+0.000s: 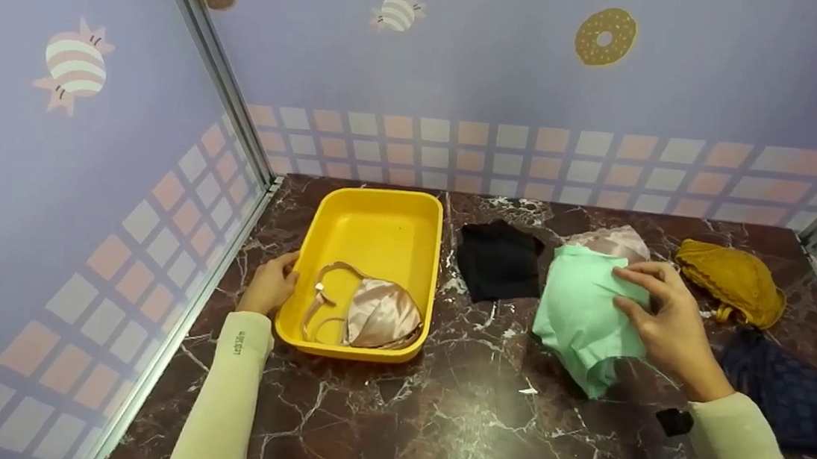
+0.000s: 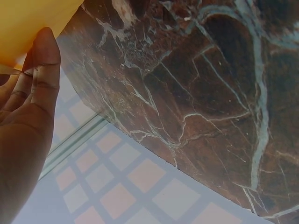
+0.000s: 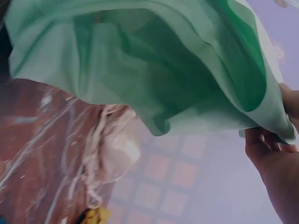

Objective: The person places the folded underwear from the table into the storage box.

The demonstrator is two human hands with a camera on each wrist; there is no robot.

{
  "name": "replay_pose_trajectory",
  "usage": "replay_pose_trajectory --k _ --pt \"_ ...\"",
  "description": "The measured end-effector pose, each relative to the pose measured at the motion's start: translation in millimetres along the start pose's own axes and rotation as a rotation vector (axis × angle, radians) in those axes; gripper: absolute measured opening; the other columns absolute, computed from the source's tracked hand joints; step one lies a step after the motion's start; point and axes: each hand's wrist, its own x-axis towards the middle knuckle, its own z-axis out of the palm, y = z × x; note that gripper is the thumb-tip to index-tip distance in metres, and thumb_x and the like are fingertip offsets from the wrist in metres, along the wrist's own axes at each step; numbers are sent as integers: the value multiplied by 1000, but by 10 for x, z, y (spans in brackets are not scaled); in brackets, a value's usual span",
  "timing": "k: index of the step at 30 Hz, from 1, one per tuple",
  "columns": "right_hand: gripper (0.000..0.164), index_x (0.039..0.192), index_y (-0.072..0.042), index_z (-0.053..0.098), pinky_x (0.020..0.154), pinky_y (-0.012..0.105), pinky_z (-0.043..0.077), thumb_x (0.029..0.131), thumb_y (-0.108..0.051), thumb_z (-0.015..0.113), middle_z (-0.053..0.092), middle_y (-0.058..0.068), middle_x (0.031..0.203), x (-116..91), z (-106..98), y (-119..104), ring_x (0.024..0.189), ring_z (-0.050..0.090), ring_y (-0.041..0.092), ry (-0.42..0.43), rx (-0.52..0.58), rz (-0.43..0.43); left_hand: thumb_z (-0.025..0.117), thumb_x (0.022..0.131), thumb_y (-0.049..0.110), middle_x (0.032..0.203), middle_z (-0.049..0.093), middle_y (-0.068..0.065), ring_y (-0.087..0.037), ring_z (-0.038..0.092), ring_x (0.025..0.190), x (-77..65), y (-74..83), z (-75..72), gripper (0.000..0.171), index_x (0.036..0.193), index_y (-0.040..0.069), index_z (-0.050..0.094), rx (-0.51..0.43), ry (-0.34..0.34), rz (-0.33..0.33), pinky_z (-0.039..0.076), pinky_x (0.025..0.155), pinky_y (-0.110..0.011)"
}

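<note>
Left hand (image 1: pixel 272 285): grip curled on yellow tray (image 1: pixel 378 238), left rim, probably steadying it. Right hand (image 1: pixel 669 326): grip pinching mint garment (image 1: pixel 581 306) by its edge, right of tray, apparently letting cloth hang. Satin bra (image 1: pixel 384 315) inside tray, near end.

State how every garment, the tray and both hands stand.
Yellow tray: upright, gripped at its left side.
Pink satin bra: lying in the tray, strap loose.
Mint-green garment: pinched, at least partly lifted.
Black cloth: spread on the marble-patterned table.
Second pink bra: partly hidden.
Mustard bra: lying rumpled.
Navy bra: lying, partly hidden.
Left hand: gripping the tray.
Right hand: pinching the mint-green garment.
</note>
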Motion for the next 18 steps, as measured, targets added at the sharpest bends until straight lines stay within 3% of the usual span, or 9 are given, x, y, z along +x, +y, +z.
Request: replay_pose_trajectory --k 5,8,13,18 --pt "38 112 3 68 69 20 34 76 14 71 54 15 113 138 11 -407 95 47 16 86 52 -36 50 96 4 99 58 -18 -30 55 86 -16 6 5 45 139 -3 44 8 14 14 45 77 -43" --pt "37 110 9 66 69 19 37 75 18 69 53 20 112 215 23 -655 95 48 19 132 94 -35 50 96 4 101 58 -18 -31 55 90 -19 7 18 44 139 -3 44 8 15 15 44 80 -44" --pt "38 110 12 65 70 16 45 74 21 68 51 23 111 316 115 -754 102 49 21 173 200 -48 50 97 6 111 59 -20 -32 56 97 -25 24 36 46 142 1 42 -3 -7 -16 44 84 -44" --pt "38 111 14 63 79 23 50 74 22 66 49 24 112 396 209 -843 103 50 23 181 279 -44 50 98 7 110 59 -20 -32 57 95 -21 42 52 46 142 2 42 -14 -19 -17 45 82 -43"
